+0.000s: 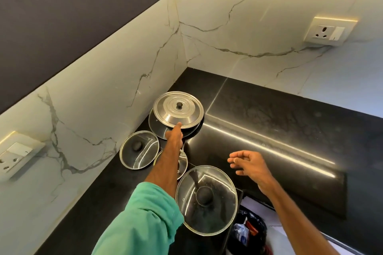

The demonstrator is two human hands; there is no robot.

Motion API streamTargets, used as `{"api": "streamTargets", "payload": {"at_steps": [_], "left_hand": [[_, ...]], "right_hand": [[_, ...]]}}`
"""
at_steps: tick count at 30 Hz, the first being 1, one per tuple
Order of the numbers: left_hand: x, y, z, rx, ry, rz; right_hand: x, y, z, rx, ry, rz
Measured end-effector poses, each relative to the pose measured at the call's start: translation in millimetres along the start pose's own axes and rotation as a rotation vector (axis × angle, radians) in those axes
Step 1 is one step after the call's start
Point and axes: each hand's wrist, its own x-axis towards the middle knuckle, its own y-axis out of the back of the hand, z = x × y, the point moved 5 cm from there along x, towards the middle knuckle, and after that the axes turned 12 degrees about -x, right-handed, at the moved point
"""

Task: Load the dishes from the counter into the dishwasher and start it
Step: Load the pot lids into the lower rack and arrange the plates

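Lids sit grouped in the corner of a black counter (269,122), against a marble backsplash (228,27).

- Steel lid (172,114), black knob up, sits farthest back, resting tilted on a wider dark glass lid (157,128) beneath it.
- Left glass lid (139,149) lies flat just beside the wall, knob up.
- Small glass lid (183,164) is partly hidden under the forearm.
- Large glass lid (206,200) is nearest, at the counter's front edge, knob up.

Left hand (175,136), arm in a green sleeve (143,219), is stretched to the steel lid's near rim, with its tip touching the rim. The fingers are seen end-on from behind, so I cannot tell whether they grip or only touch.

Right hand (251,164) hovers over bare counter to the right of the lids, fingers loosely curled, holding nothing.

Wall sockets: one on the right wall (329,31), one low on the left wall (16,151). A bin (250,232) lined with a black bag stands below the counter edge, with wrappers inside.
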Motion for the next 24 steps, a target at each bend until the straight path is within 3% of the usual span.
{"api": "streamTargets", "payload": {"at_steps": [13,18,22,24], "left_hand": [[35.4,-10.1,5.5,-0.201,0.010,-0.160],[-20.4,-30.0,-15.0,-0.161,0.073,-0.453],[-59.9,-40.8,-34.1,-0.019,0.078,-0.674],[-68.9,-43.4,-35.9,0.050,0.062,-0.760]], "right_hand": [[56.7,-47.6,-38.0,0.063,-0.080,-0.078],[71.9,-47.0,-33.2,0.379,-0.172,-0.049],[85.5,-37.7,-24.1,0.882,-0.210,-0.021],[89.6,-30.6,-21.3,0.995,-0.210,0.032]]}}
